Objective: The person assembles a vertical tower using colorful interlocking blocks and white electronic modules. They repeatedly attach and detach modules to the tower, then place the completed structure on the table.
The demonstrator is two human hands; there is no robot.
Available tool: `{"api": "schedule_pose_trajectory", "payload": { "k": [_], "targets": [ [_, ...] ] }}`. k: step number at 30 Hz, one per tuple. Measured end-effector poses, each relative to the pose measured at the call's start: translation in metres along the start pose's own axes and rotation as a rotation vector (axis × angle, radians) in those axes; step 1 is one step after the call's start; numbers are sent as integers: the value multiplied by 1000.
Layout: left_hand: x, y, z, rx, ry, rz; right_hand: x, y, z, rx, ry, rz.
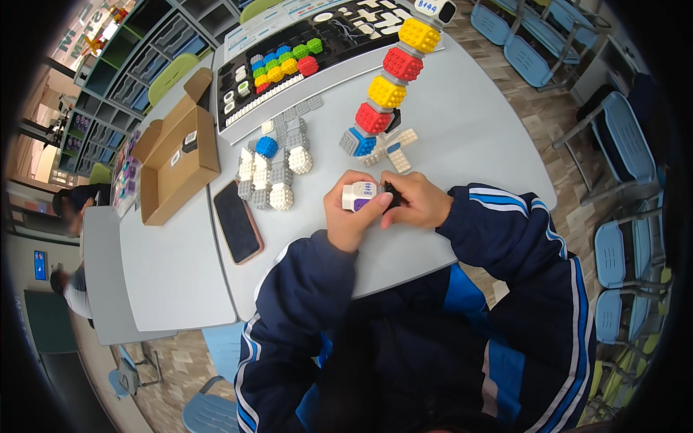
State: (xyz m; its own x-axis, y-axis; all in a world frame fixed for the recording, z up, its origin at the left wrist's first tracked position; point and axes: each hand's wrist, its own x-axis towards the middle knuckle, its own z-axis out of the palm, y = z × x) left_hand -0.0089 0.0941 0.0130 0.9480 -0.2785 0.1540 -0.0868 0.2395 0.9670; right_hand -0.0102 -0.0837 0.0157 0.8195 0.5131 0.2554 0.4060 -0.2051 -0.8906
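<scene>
My left hand (345, 216) is closed around a white block (359, 193) with a purple patch and a handwritten label. Against its right side, my right hand (419, 200) pinches a small black piece (392, 195), partly hidden by the fingers. Both hands meet over the table's near edge. Just beyond them rises a tower of studded blocks (387, 91), red, yellow and blue with grey joints, topped by a white block (435, 10). The tower leans right and stands by a cream cross-shaped base (399, 148). Whether the white block and black piece are joined, I cannot tell.
Left of my hands lie grey, white and blue studded blocks (278, 164) and a dark phone (239, 222). An open cardboard box (177, 162) stands farther left. Behind sits a kit tray (229, 128) holding coloured blocks. Blue chairs (621, 137) line the right.
</scene>
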Motion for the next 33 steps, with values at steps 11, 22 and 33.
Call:
{"api": "schedule_pose_trajectory", "payload": {
  "k": [11, 22, 33],
  "targets": [
    [-8, 6, 5, -104, -15, -135, -4, 6, 6, 120, 34, -65],
    [-3, -4, -8, -310, -40, -206, -5, 1, 3, 626, -79, 88],
    [10, -4, -13, -410, 80, -267, 11, -4, 1, 469, 76, -161]
  ]
}}
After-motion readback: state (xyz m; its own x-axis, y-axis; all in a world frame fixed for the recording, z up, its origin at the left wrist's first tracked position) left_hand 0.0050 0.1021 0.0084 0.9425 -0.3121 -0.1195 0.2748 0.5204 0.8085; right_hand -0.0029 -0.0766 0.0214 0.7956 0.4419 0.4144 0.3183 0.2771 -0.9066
